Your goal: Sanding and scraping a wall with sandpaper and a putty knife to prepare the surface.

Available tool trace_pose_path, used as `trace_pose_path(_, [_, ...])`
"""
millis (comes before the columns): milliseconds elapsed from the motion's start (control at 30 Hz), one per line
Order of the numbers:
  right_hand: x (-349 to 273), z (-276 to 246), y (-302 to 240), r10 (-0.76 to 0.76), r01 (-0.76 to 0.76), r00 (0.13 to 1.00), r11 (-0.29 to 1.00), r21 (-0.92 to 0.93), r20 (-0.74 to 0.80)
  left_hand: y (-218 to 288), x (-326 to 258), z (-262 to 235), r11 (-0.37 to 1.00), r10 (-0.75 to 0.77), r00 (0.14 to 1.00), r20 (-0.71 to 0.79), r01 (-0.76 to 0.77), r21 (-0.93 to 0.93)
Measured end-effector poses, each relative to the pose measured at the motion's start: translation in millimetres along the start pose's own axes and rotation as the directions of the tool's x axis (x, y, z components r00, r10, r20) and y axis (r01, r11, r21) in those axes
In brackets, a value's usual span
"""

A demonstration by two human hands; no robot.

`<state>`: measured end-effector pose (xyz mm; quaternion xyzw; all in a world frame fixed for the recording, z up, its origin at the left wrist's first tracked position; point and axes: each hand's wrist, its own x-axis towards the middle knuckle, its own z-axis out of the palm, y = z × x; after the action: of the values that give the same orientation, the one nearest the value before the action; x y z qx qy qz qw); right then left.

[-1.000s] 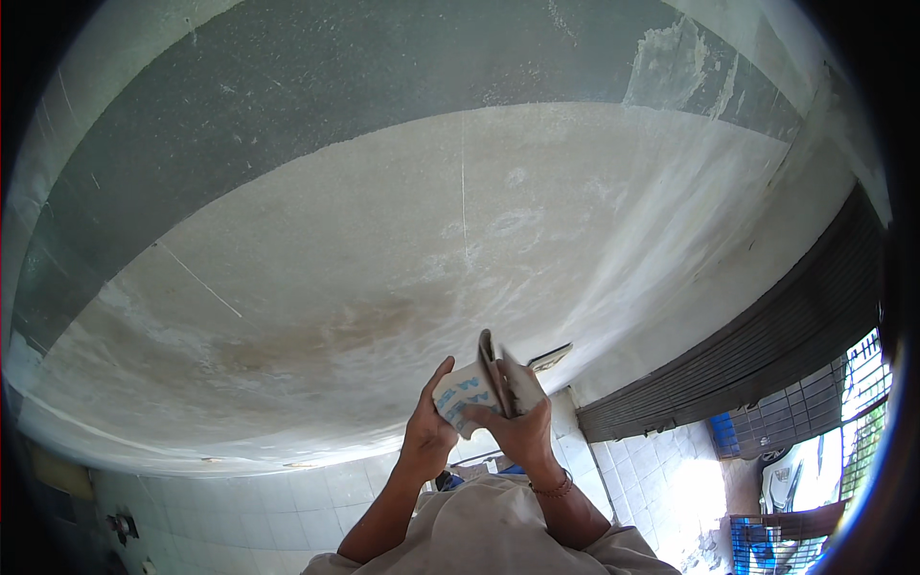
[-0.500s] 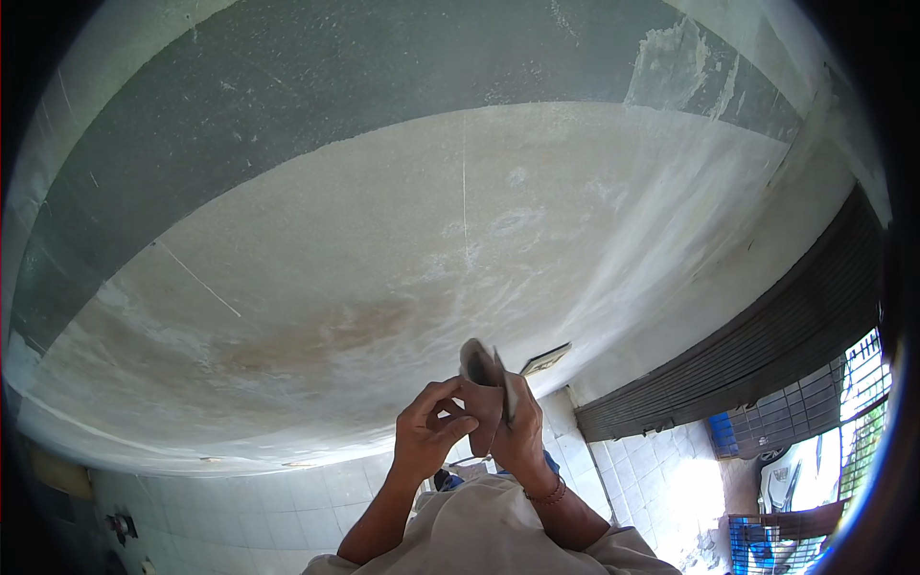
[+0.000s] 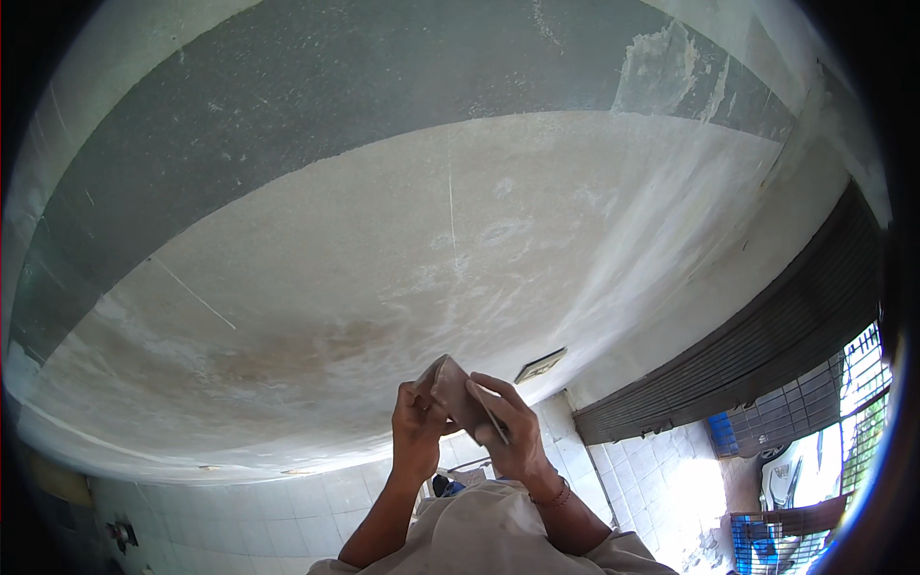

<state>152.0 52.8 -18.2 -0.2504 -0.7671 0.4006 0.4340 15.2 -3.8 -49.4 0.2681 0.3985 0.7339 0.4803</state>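
Both my hands are raised in front of a large pale ceiling [image 3: 402,249]. My right hand [image 3: 508,431] grips a folded brownish sheet, like sandpaper [image 3: 454,391], with its fingers wrapped over the sheet's right side. My left hand [image 3: 417,431] pinches the sheet's left edge between thumb and fingers. A thin bracelet sits on my right wrist. The sheet is held just below the ceiling surface, apart from it.
A grey band [image 3: 383,86] runs across the ceiling above the pale patched area. A small rectangular fitting [image 3: 540,365] is on the ceiling beside my hands. White wall tiles [image 3: 661,470] and a dark roller shutter [image 3: 767,345] lie at the right, with a window grille [image 3: 862,383] beyond.
My hands have dropped slightly and turned the sheet. A pale object seen in my left hand a second ago is gone from view, and the sheet is now folded between both hands.
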Motion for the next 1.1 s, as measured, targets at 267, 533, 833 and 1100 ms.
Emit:
trace_pose_path(267, [1,-10,-1,-0.069,0.022,0.982,0.966,-0.259,-0.176,-6,5,20,0.934,0.05,0.999,0.009,-0.049,0.353])
trace_pose_path(533, [-20,-79,6,0.411,-0.316,0.908,0.806,0.5,-0.088,-15,25,31,0.572,0.092,0.975,0.203,-0.218,0.791])
trace_pose_path(833, [-52,-85,44,0.476,-0.324,0.87,0.745,0.582,-0.125,-50,43,80,0.668,-0.244,0.906,0.347,-0.103,0.737])
trace_pose_path(1100, [-14,-102,45,0.436,-0.182,0.726,0.868,0.463,-0.532,-88,35,103,0.741,-0.12,0.915,0.386,-0.176,0.648])
